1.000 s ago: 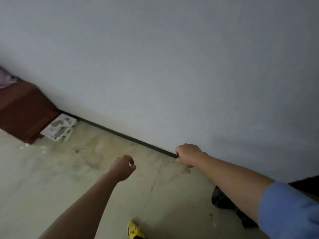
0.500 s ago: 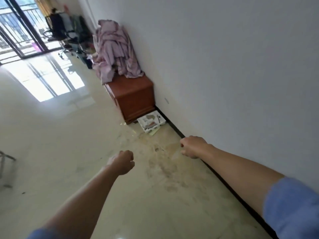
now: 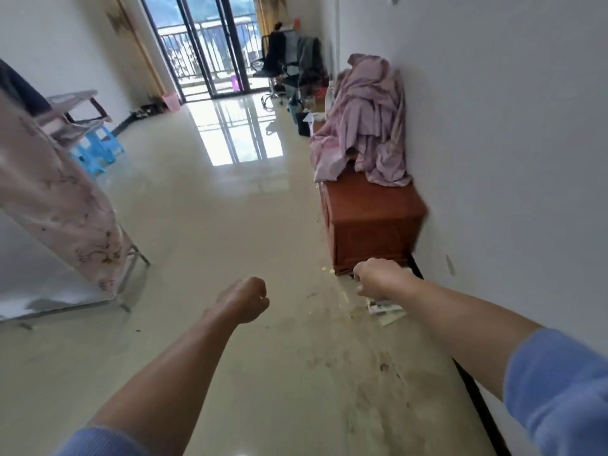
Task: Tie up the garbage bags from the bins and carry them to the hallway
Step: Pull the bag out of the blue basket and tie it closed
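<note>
No garbage bag shows in the head view. A small pink bin (image 3: 171, 103) stands far off by the balcony door, and a dark bin-like container (image 3: 302, 124) sits on the floor beyond the cabinet. My left hand (image 3: 245, 299) is stretched out over the floor with its fingers curled into a fist, holding nothing. My right hand (image 3: 378, 278) is also fisted and empty, out in front of the cabinet's near corner.
A brown wooden cabinet (image 3: 368, 222) stands against the right wall with pink cloth (image 3: 365, 126) heaped on it. Papers (image 3: 385, 307) lie on the stained floor beside it. A floral-covered rack (image 3: 56, 205), blue stools (image 3: 95, 153) and an office chair (image 3: 283, 67) line the room.
The view has swung from the wall and skirting to the long room toward the balcony. A dark bag at the lower right has left the view. Both hands stay fisted.
</note>
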